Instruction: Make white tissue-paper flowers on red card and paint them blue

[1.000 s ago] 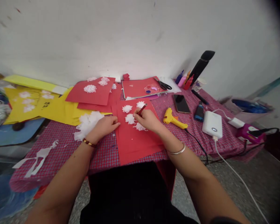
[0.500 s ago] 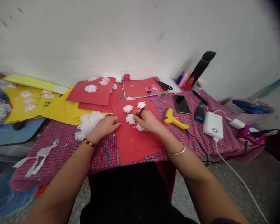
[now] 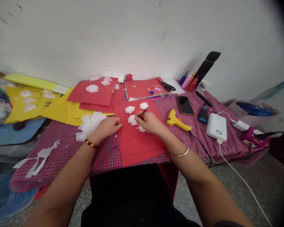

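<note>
In the head view my right hand (image 3: 149, 121) is closed around a slim dark-red pencil (image 3: 144, 113). Its lower end reaches a white ruffled paper flower (image 3: 132, 119) on a red sheet of paper (image 3: 142, 146). Other white flowers (image 3: 130, 109) lie around it on this sheet, one partly covered by my right hand. My left hand (image 3: 108, 126) rests at the sheet's left edge with its fingers curled in; what they hold, if anything, is hidden. Beside that hand lies a pile of crumpled white tissue paper (image 3: 88, 124).
Right of the sheet lie a yellow glue gun (image 3: 178, 121), a phone (image 3: 185, 105) and a white power bank (image 3: 216, 126) with cables. Scissors (image 3: 167, 85) and red sheets with flowers (image 3: 101, 96) sit near the wall. Yellow paper (image 3: 54, 108) and white scraps (image 3: 41, 157) are at left.
The view has shifted very slightly. Both hands, the pencil and the paper stay in nearly the same places.
</note>
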Demonstrator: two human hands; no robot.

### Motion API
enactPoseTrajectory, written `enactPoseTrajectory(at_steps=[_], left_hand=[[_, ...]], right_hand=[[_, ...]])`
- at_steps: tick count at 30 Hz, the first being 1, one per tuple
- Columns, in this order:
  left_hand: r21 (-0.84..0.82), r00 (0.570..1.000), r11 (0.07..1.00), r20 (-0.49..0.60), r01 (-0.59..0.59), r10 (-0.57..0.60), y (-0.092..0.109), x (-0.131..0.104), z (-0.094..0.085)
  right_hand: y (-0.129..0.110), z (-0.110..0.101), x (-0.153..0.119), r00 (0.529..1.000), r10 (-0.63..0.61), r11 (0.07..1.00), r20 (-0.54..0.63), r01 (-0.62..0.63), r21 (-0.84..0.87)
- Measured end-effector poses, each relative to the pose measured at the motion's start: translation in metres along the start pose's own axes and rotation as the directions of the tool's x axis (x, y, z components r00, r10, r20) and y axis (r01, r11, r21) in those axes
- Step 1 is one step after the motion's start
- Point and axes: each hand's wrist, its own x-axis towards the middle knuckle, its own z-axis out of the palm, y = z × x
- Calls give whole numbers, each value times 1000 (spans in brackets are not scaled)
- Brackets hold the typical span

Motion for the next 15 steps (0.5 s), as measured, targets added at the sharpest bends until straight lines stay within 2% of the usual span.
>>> enactPoseTrajectory(at_steps=[15], left_hand=[[19, 1000, 1000, 9, -1, 0, -1, 1, 0]], right_hand=[[-2, 0, 0, 1000, 17, 1000, 4, -17, -16]])
